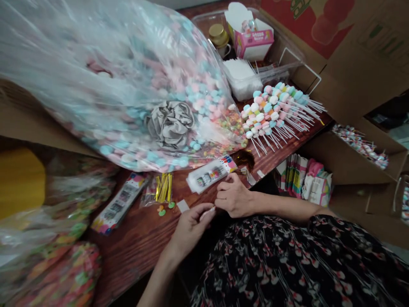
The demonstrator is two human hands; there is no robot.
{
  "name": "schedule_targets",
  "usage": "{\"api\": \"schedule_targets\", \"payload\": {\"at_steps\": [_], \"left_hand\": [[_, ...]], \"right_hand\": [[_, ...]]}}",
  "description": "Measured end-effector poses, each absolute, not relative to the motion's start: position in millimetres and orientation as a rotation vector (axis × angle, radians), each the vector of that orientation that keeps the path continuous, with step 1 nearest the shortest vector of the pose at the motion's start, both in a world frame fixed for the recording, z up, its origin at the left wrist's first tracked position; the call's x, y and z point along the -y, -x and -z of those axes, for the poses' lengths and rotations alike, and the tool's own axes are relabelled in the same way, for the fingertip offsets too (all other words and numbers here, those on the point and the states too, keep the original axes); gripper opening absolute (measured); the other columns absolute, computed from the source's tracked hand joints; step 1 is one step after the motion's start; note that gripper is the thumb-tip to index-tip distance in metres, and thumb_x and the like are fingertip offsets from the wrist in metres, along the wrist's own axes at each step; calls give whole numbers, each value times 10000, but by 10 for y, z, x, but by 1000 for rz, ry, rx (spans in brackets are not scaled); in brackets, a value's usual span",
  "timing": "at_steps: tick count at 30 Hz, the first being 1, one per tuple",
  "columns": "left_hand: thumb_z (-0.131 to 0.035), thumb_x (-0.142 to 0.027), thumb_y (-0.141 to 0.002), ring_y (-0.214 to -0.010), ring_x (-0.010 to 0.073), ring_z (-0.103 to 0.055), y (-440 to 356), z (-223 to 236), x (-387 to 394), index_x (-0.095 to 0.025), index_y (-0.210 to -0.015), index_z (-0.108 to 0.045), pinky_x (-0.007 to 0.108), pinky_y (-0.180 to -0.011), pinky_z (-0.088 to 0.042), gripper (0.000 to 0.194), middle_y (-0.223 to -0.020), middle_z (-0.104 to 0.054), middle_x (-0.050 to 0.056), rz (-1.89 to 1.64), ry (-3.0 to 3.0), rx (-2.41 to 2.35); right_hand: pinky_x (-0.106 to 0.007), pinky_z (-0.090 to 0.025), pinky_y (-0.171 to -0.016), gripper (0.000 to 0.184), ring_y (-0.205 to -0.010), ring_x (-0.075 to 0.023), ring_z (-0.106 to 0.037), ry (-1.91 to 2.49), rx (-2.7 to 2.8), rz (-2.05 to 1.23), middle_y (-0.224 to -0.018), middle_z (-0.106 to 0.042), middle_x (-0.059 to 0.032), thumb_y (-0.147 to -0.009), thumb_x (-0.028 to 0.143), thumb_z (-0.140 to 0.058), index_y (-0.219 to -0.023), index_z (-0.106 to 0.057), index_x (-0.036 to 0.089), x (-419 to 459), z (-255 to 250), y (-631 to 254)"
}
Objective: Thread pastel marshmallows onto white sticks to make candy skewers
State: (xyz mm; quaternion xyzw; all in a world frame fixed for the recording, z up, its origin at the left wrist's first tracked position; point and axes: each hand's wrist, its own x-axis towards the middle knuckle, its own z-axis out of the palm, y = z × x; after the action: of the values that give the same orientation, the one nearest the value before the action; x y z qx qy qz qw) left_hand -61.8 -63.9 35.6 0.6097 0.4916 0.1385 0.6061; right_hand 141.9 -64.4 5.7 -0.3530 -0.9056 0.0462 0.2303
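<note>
Low over the table's front edge, my left hand (191, 226) pinches a small white piece (208, 212) between thumb and fingers; its kind is too blurred to tell. My right hand (234, 196) is closed right beside the left fingertips, and whatever its fingers hold is hidden. Just behind the right hand lies a stack of printed clear plastic bags (207, 175). Gold twist ties (164, 187) and a few small green and orange candies (162, 212) are on the table left of them. A bunch of marshmallow skewers (271, 108) on white sticks rests farther back on the right.
A huge clear bag of pastel marshmallows (153, 55) covers the table's back, with a grey scrunchie (171, 123) on it. More printed bags (121, 200) and bagged gummy candy (64, 277) lie left. A plastic tub (204, 19) stands behind; cardboard boxes (361, 162) fill the right.
</note>
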Motion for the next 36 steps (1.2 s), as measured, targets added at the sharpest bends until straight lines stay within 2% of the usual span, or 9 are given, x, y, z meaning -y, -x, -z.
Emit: {"api": "schedule_targets", "payload": {"at_steps": [3,6,11,16,21,26,30,33,36], "left_hand": [[-609,-303,-849,-685,140,-603,536,-316,700,-183,-876,-730,246,-659,-468,173,-758,-680,44,-559,-1775,-1158],[-612,-284,-852,-640,126,-588,526,-272,706,-184,-824,-742,241,-641,-466,166,-714,-668,31,-621,-1769,-1177],[-720,-358,-770,-534,110,-579,452,-203,647,-176,-887,-748,220,-520,-454,218,-661,-678,20,-707,-1110,-1269],[-838,-348,-625,-531,108,-626,302,-185,626,-154,-915,-750,214,-529,-501,360,-719,-730,50,-784,-735,-1235],[-855,-346,-591,-503,116,-627,334,-254,659,-136,-893,-744,170,-416,-430,385,-701,-728,52,-798,-647,-1265],[-863,-309,-580,-558,127,-655,272,-335,606,-145,-874,-747,225,-532,-527,356,-725,-732,51,-835,-604,-1207],[-839,-309,-620,-657,129,-661,59,-391,391,-165,-843,-769,256,-591,-557,275,-926,-726,66,-920,-780,-1098],[-819,-287,-639,-726,126,-649,-54,-449,199,-166,-753,-773,226,-590,-536,173,-1057,-698,75,-998,-979,-1031],[-798,-293,-659,-612,109,-601,-67,-491,86,-160,-742,-762,201,-481,-463,161,-863,-713,58,-946,-1054,-1081]], "right_hand": [[-428,-226,-842,106,-918,-177,-500,1131,2329,-186,-810,-690,-2,-882,191,-532,-847,-633,190,748,-92,-1512],[-417,-226,-863,160,-1001,-183,-496,1313,2159,-181,-993,-715,-13,-925,255,-544,-1030,-663,236,770,-178,-1814],[-400,-211,-804,131,-937,-191,-464,1462,2323,-99,-952,-700,-7,-910,277,-588,-865,-710,263,572,-175,-2292],[-392,-196,-755,127,-941,-208,-420,1336,2620,-36,-988,-667,-35,-892,208,-569,-850,-687,232,404,-51,-2275],[-387,-239,-773,102,-904,-212,-437,1247,2622,-80,-939,-656,-70,-873,130,-533,-833,-619,169,354,-42,-2229],[-348,-315,-788,161,-855,-188,-501,1172,2249,-368,-855,-651,-46,-932,159,-437,-856,-577,181,234,-179,-2218],[-343,-330,-782,163,-792,-183,-517,1067,2118,-396,-769,-645,-25,-901,145,-444,-834,-585,194,90,-296,-2047],[-346,-322,-782,145,-782,-186,-523,1008,2153,-361,-727,-625,-16,-839,121,-475,-809,-595,195,24,-350,-1910],[-338,-332,-788,91,-773,-174,-543,1029,2056,-379,-740,-628,-11,-818,133,-522,-814,-594,190,-8,-363,-1871]]}}
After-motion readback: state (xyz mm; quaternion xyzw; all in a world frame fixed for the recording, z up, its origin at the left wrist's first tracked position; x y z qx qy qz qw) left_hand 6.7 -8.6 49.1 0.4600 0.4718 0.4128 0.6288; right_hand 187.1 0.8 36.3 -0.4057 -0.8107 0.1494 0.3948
